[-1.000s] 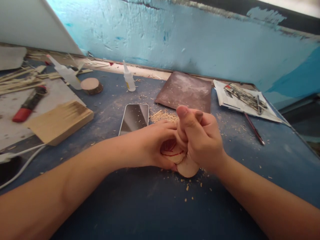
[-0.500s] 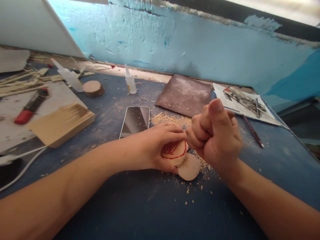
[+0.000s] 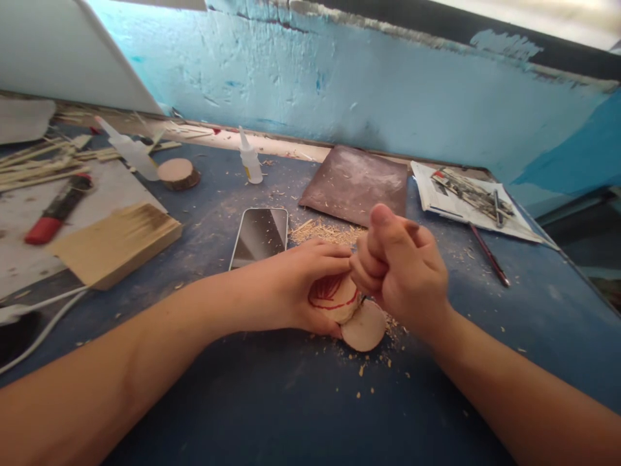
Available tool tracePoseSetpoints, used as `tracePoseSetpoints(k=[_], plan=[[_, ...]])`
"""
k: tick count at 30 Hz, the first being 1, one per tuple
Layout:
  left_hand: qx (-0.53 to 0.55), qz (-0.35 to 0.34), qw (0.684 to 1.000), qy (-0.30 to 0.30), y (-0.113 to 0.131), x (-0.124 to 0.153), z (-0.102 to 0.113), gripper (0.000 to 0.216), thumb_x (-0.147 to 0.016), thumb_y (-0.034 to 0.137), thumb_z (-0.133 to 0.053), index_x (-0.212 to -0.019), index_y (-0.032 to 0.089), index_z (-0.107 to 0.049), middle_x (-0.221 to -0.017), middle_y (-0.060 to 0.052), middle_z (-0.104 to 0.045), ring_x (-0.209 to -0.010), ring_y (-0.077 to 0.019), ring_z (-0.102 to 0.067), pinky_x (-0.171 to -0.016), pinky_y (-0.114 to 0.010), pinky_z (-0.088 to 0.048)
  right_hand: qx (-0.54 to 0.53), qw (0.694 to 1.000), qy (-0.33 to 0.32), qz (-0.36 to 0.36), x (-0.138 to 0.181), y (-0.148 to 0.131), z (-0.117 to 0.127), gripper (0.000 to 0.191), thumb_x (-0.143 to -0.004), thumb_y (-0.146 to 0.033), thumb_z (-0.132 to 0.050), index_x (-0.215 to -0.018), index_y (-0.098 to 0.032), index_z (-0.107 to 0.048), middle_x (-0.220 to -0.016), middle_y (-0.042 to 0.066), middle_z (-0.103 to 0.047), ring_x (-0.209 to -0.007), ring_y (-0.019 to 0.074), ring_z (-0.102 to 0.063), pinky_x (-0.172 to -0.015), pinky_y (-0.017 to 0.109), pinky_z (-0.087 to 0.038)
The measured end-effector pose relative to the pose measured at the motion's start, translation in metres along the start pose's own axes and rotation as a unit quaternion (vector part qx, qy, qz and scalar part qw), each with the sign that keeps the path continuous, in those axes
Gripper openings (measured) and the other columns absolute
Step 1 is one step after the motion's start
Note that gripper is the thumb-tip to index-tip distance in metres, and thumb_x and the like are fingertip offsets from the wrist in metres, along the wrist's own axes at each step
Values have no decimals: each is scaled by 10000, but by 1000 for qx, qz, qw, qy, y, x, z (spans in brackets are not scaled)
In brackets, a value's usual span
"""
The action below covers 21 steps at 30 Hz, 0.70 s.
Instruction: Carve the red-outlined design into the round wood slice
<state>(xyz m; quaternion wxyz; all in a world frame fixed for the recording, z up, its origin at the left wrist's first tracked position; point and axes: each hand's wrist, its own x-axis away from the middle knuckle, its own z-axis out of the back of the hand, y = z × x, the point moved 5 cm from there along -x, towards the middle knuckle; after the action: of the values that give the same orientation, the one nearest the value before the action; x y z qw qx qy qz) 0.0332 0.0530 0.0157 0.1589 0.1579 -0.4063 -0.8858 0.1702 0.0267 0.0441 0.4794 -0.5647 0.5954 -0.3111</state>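
Observation:
My left hand (image 3: 301, 285) is closed round a small round wooden piece (image 3: 339, 299) marked with red lines, pressing it on the blue table (image 3: 242, 401). A plain wooden disc (image 3: 363, 330) lies just under and in front of it. My right hand (image 3: 402, 272) is a fist with the thumb up, right beside the marked piece and touching it; whatever the fist holds is hidden. Wood shavings (image 3: 378, 362) are scattered around the disc.
A phone (image 3: 259, 234) lies face up behind my left hand. Farther back are a brown sheet (image 3: 356, 184), a small glue bottle (image 3: 250, 158), a wood slice (image 3: 177, 173), a wooden block (image 3: 116, 243), a red-capped marker (image 3: 55, 210), thin sticks (image 3: 39, 162), and papers with a pencil (image 3: 490, 255).
My right fist lifted up and away to the right from the marked piece, then came back down against it. My left hand kept hold of the piece.

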Motion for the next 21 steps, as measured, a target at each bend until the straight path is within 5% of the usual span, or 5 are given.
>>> tracePoseSetpoints(k=[6,15,21], plan=[[-9,24,1000,-13,-3,-1,-1,567,-831,411,-1017,-1333,252,-807,-1529,-112,-712,-1465,-381,-618,-1312,-545,-449,41,997,29,59,7,-19,-2,717,-1083,-574,-750,-587,-261,-338,-504,-87,-226,-393,81,-126,-356,310,-237],[27,0,999,22,-1,-3,0,391,-834,328,-971,-1175,248,-798,-1316,-57,-784,-1311,-345,-695,-1221,-496,-531,95,993,43,46,3,15,-4,544,-1083,-501,-787,-682,-254,-514,-571,-74,-369,-480,105,-292,-453,300,-323],[34,-18,999,23,4,-1,0,483,-804,222,-981,-1247,258,-792,-1437,-65,-762,-1396,-352,-681,-1303,-508,-489,74,996,44,24,5,14,0,590,-1039,-482,-838,-633,-251,-479,-541,-83,-335,-441,90,-272,-410,284,-279]])
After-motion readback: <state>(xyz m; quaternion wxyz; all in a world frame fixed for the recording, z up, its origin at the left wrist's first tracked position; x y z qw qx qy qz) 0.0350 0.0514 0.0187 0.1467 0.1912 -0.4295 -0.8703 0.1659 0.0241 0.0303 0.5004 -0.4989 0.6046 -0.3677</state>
